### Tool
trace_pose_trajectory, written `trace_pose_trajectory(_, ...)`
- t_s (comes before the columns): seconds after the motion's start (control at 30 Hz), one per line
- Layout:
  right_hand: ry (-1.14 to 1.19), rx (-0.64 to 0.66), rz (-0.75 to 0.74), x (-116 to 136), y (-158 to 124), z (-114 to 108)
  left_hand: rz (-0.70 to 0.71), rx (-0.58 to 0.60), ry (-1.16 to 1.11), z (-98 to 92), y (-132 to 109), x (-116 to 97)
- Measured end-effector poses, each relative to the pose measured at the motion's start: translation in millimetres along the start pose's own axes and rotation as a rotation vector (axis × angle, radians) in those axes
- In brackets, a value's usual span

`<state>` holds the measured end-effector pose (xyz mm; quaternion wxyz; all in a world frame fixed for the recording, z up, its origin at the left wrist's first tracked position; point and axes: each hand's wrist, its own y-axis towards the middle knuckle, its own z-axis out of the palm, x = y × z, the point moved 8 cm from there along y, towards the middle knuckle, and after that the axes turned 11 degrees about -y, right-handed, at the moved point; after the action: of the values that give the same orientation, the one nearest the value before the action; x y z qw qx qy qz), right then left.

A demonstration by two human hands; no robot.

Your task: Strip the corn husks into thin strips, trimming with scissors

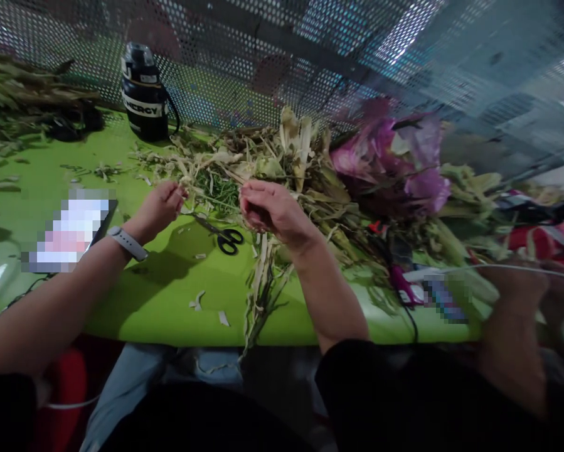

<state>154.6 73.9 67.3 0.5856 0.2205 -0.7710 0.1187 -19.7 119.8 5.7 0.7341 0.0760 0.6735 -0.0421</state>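
Observation:
My right hand (pixel 276 210) is closed round a bundle of dried corn husk strips (pixel 263 270), whose loose ends trail down over the table's front edge. To its left my left hand (pixel 162 207), with a pale watch band at the wrist, pinches a pale husk strip. A thin strand seems to stretch between both hands. Black-handled scissors (pixel 229 241) lie on the green table (pixel 164 307), just below and between the hands. Behind them sit thin green strands (pixel 218 191) amid a heap of dry husks (pixel 305 157).
A black flask (pixel 143 100) stands by the perforated screen (pixel 225 63). A phone (pixel 74 232) lies at left. A pink plastic bag (pixel 394 157) rests on the husks at right. Beyond my right arm is another person's arm (pixel 512 339), near a cable and a second phone (pixel 444 298).

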Motion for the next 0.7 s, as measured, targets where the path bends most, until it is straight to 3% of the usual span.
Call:
trace_pose_trajectory(0.3,0.063,-0.004,-0.002,7.4,-4.7,-4.0,-0.138,-0.024,-0.345,-5.7,1.9,5.2)
trace_pose_trajectory(0.5,0.164,0.006,-0.032,13.4,-7.4,-6.3,-0.199,-0.203,-0.447,-24.2,6.2,13.1)
trace_pose_trajectory(0.6,0.190,0.039,-0.031,12.4,-6.4,-1.3,-0.193,-0.124,-0.448,-13.0,2.0,10.8)
trace_pose_trajectory(0.7,0.206,0.060,0.004,5.6,-2.2,6.8,-0.192,0.094,-0.466,14.1,-7.7,9.3)
